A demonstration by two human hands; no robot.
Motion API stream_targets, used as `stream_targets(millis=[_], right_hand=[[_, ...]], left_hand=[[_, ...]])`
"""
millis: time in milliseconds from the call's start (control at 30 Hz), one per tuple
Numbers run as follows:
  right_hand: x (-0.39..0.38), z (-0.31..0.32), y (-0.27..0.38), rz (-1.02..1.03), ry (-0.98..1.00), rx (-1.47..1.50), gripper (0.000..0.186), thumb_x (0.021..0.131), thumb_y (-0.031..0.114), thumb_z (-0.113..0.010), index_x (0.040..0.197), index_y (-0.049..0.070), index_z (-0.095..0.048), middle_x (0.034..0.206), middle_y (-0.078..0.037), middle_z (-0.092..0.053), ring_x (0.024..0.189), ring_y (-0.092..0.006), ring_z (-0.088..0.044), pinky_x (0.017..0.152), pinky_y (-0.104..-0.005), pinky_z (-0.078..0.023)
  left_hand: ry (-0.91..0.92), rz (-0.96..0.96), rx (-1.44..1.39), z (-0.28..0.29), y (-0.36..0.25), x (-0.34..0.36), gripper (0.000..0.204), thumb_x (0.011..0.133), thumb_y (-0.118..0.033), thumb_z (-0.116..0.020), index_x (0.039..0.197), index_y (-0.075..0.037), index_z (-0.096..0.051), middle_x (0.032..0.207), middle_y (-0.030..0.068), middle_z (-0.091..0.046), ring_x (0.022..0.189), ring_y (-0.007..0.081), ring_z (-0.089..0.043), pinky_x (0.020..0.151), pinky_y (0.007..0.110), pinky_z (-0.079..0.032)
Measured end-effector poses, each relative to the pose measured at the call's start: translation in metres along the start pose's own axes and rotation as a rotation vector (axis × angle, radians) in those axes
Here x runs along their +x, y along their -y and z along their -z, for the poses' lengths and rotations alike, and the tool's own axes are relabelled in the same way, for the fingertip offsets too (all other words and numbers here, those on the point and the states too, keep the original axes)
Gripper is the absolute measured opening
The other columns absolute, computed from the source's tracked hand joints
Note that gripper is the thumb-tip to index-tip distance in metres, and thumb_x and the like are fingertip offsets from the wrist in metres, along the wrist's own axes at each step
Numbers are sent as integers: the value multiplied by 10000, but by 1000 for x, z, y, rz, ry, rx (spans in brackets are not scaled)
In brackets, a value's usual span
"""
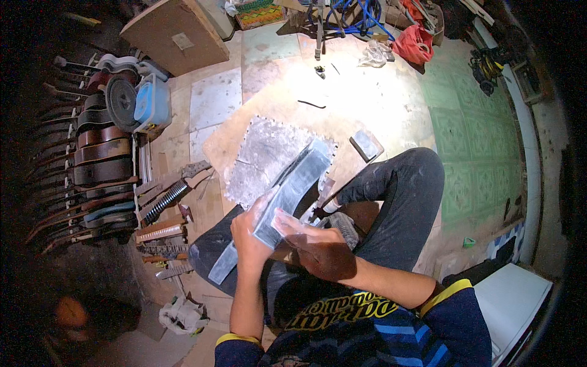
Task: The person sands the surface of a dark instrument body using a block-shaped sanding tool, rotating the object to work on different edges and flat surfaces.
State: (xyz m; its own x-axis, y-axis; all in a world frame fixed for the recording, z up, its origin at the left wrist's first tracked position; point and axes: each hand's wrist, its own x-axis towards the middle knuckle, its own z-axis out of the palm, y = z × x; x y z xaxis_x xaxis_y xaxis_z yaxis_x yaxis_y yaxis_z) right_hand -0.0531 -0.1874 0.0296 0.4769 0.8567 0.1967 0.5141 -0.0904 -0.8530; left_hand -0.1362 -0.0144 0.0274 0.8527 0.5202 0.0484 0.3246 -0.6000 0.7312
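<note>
A grey, dusty instrument body with curved sides, like that of a small guitar [287, 189], is tilted across my lap, its side facing up. My left hand [247, 231] is wrapped round its near left edge and holds it. My right hand [318, 248] presses on the curved side with its fingers bent together. Something pale shows at those fingertips, too small to name. Under the far end of the body lies a grey foam mat [260, 156] with a toothed edge. A flat grey block [367, 145] rests on the floor beside my right knee.
Guitar bodies [104, 137] stand in a row at the left, by a blue container [153, 104]. Tools, including a ribbed black one [165, 202], lie near my left knee. Blue cable [367, 15] and a red bag [414, 46] are at the back. A white box [513, 306] stands right.
</note>
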Motion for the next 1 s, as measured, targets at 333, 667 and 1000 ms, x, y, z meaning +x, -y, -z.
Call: stream_targets(millis=[333,667,1000], right_hand=[[-2,-2,-34,-15,-93,-147,658,902,35,-491,1532,227,-493,1554,-68,-509,1037,-300,-724,819,-383,-622],[17,13,-39,-125,-3,-287,742,823,-66,-516,1512,208,-515,1580,-29,-484,987,-301,-734,812,-402,-628],[5,4,-41,-132,-41,-223,791,751,-71,-612,1503,157,-518,1636,-148,-378,896,-366,-651,839,-420,-566]], left_hand=[[48,-21,27,-6,0,-3,476,760,-209,-801,1213,-89,-719,987,222,-741,928,406,-721,776,434,-565],[29,-46,42,-3,-2,-3,488,744,-190,-824,1213,-100,-725,996,215,-745,934,384,-739,779,406,-571],[79,-58,6,2,3,6,553,709,-206,-878,1213,-45,-717,1048,194,-759,964,328,-752,824,375,-570]])
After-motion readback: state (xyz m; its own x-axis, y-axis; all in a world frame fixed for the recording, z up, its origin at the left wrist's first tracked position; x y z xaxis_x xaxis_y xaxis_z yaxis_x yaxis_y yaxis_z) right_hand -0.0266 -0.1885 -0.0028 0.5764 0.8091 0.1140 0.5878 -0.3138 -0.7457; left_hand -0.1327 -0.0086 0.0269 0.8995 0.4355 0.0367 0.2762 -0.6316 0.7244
